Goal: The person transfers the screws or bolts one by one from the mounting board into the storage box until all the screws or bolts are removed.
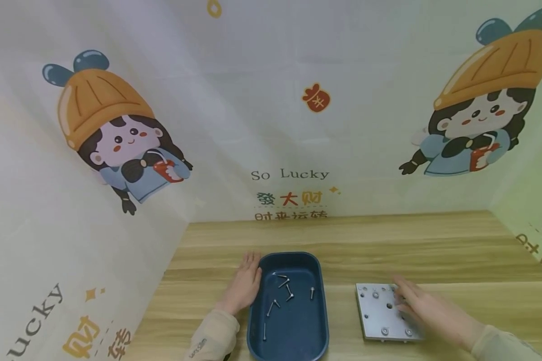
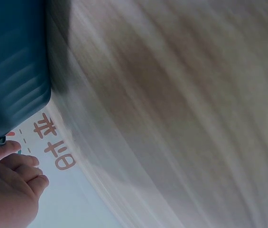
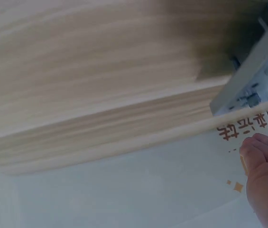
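Note:
A dark blue tray (image 1: 289, 346) holds several small silver screws (image 1: 289, 292) scattered over its floor. My left hand (image 1: 245, 283) lies along the tray's far left edge, fingers fairly straight and touching the rim; in the left wrist view, that hand (image 2: 13, 183) shows just beyond the tray's wall (image 2: 17, 66). To the right of the tray is a square silver metal plate (image 1: 374, 315) with holes, some filled by screws (image 1: 385, 331). My right hand (image 1: 426, 306), blurred, reaches over the plate's right side with extended fingers, hiding part of it. The right wrist view catches the plate's edge (image 3: 247, 71).
Everything stands on a wood-grain table (image 1: 343, 245). A pale printed cloth (image 1: 366, 125) with cartoon figures and lettering forms walls behind and at both sides. A strip of table separates the tray and the plate.

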Available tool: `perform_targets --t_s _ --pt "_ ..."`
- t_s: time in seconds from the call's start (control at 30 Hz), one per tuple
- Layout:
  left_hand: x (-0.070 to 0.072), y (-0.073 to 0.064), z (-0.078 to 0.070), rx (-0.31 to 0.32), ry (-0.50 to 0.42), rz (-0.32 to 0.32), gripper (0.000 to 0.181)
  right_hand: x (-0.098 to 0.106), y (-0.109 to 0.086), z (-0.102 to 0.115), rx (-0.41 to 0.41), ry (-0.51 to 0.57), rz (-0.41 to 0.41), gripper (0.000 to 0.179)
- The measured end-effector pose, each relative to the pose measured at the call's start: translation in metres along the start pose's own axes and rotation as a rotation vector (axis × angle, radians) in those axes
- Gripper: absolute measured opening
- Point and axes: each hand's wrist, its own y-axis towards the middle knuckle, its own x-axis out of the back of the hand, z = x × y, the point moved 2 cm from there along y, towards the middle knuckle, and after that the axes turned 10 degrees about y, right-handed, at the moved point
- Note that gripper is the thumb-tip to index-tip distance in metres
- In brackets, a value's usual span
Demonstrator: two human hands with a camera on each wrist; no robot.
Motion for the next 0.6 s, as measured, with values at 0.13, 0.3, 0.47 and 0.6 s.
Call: perform_targets --t_s 0.13,0.3,0.47,0.6 --pt "-0.002 -0.001 0.001 -0.001 -0.009 -0.009 0.049 -0.005 -0.018 -0.004 0.013 -0.030 -0.018 0.065" --pt "-0.002 -0.001 0.000 -0.015 -0.012 -0.026 0.048 -0.006 -0.032 -0.006 0.022 -0.013 -0.010 0.064" --pt "-0.001 -0.001 -0.001 -0.020 -0.008 -0.026 0.048 -0.008 -0.038 -0.004 -0.077 0.031 0.071 0.059" --pt "0.000 -0.002 -0.002 -0.011 -0.008 -0.023 0.048 -0.010 -0.039 -0.003 -0.115 0.029 0.104 0.056"
